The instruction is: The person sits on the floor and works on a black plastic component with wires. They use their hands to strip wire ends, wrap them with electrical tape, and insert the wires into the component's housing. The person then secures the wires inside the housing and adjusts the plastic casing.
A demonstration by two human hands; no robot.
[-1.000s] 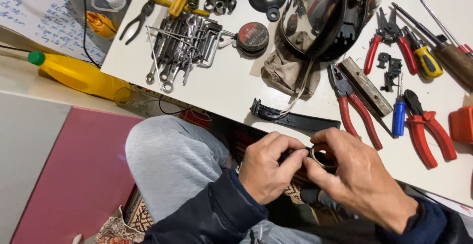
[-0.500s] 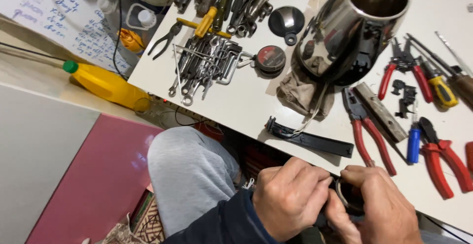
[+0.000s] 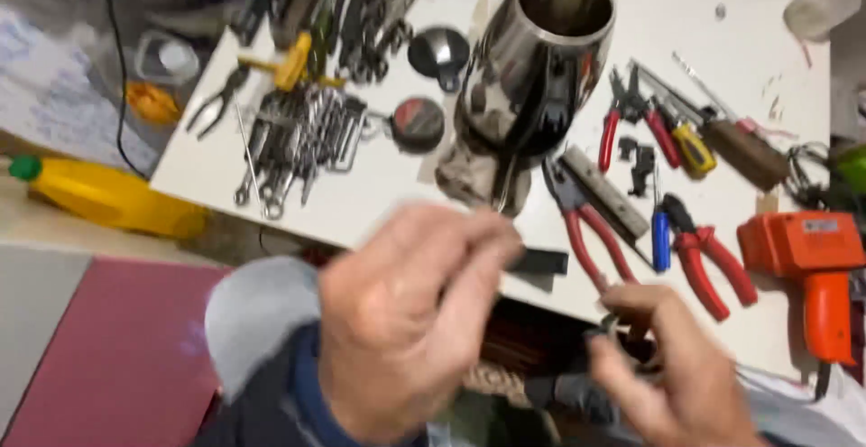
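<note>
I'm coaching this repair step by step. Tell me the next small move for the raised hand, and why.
Probably bring the left hand back down to the right hand, which alone grips a small dark part below the white table edge. The left hand is lifted, blurred and seemingly empty, so the part lacks a second steadying grip.

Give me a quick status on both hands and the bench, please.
Left hand raised, blurred, grip unclear. Right hand low, pinching a small dark part. Steel kettle and red pliers just beyond.
</note>
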